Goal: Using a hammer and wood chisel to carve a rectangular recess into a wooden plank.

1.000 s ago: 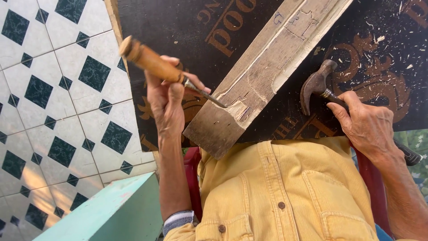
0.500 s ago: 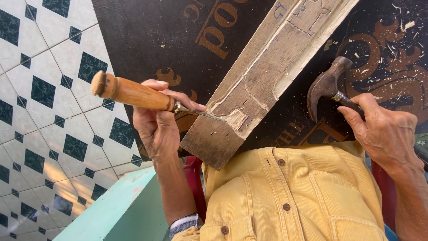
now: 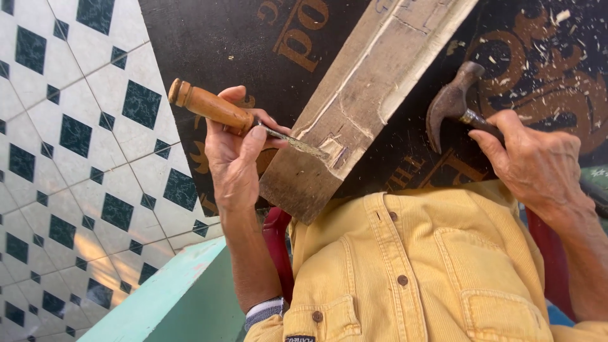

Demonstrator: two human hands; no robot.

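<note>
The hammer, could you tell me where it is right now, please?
In the head view, the hammer is at the right, gripped by the right hand, its head raised just right of the wooden beam, above the dark mat.

i wear a mustard-yellow corduroy shirt [image 3: 437, 266] with fine ribbing, brown round buttons down the front placket and on the flaps of two chest pockets. a small dark label sits at the edge of one pocket. my left sleeve is rolled back, showing a striped blue-and-white cuff [image 3: 265, 309]. my forearms and hands are bare.
</note>
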